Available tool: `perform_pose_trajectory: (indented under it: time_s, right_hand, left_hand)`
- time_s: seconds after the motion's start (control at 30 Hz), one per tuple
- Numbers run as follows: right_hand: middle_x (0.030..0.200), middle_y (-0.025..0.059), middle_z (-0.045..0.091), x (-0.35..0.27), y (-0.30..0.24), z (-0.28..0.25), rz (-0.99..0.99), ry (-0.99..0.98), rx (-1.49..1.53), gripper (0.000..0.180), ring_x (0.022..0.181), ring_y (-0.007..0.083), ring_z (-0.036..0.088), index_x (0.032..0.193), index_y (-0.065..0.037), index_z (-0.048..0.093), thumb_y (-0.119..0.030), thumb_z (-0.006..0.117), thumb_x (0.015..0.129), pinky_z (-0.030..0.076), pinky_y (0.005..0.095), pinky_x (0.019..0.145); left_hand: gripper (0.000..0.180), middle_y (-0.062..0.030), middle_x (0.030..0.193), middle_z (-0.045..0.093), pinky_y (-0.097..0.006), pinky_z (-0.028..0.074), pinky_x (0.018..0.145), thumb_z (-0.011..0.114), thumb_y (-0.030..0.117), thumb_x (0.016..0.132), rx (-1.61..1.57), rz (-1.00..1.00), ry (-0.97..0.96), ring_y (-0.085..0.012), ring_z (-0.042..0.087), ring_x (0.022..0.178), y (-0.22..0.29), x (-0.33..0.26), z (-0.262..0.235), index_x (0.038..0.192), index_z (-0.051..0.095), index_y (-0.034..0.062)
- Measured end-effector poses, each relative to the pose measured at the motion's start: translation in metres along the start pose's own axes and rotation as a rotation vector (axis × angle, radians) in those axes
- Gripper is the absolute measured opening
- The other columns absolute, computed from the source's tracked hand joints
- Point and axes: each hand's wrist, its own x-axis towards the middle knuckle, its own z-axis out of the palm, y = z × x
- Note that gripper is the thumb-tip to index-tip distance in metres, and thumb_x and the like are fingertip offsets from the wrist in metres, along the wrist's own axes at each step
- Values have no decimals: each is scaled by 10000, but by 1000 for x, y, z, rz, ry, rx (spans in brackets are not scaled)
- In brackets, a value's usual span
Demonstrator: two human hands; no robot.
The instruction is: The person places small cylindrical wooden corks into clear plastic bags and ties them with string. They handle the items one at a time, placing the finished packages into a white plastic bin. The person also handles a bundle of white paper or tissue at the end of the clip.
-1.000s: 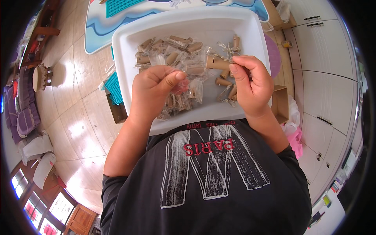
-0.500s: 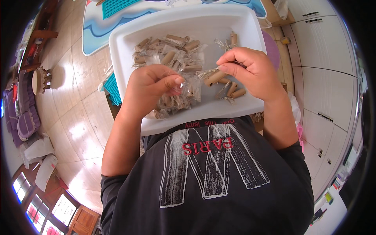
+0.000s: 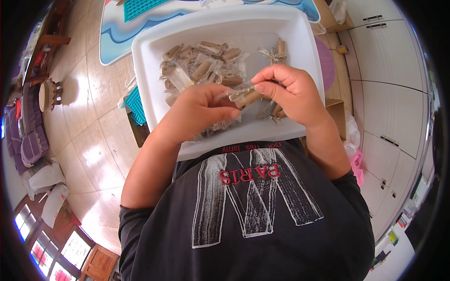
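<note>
My right hand [image 3: 293, 93] pinches a brown, cork-like cylinder with thin silvery wire [image 3: 251, 99], holding it by the wire above a white plastic tub [image 3: 139, 61]. Close on its left, my left hand [image 3: 199, 110] has thumb and fingers closed on a clear plastic bag [image 3: 223, 97]. The bag's edge meets the wire end; how far the wire is inside, I cannot tell. Below my left hand lies a heap of bagged cylinders [image 3: 201, 70]. On the tub's right side are unbagged cylinders with wire [image 3: 281, 48], some partly hidden by my right hand.
Beyond the tub stands a blue and white patterned table [image 3: 112, 47] with a teal textured mat [image 3: 140, 8]. White cabinets [image 3: 389, 56] line the right. A small stool [image 3: 48, 95] stands on the tiled floor at left; a cardboard box [image 3: 336, 117] sits by the tub's right side.
My hands have come together: the left has moved right with the bag, and the right slightly left with the cylinder. The wire end now meets the bag.
</note>
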Motion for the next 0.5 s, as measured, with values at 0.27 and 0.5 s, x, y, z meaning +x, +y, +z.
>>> perform_pose_trajectory:
  time_s: [0.27, 0.5]
  right_hand:
    - [817, 29, 604, 2, -3, 11, 25, 26, -43, 127, 684, 61, 532, 939, 3, 620, -47, 620, 823, 428, 196, 602]
    - [887, 75, 610, 1, 19, 22, -310, 226, -200, 170, 723, 166, 589, 963, -15, 638, -112, 623, 824, 456, 257, 625]
  left_hand:
    - [276, -51, 845, 649, -208, 468, 688, 683, 112, 785, 106, -98, -71, -87, 593, 749, 1, 9, 9, 1002, 601, -38]
    - [268, -73, 883, 649, -220, 481, 718, 670, 118, 803, -176, -66, 10, -114, 609, 801, -5, 14, 12, 1008, 595, -37]
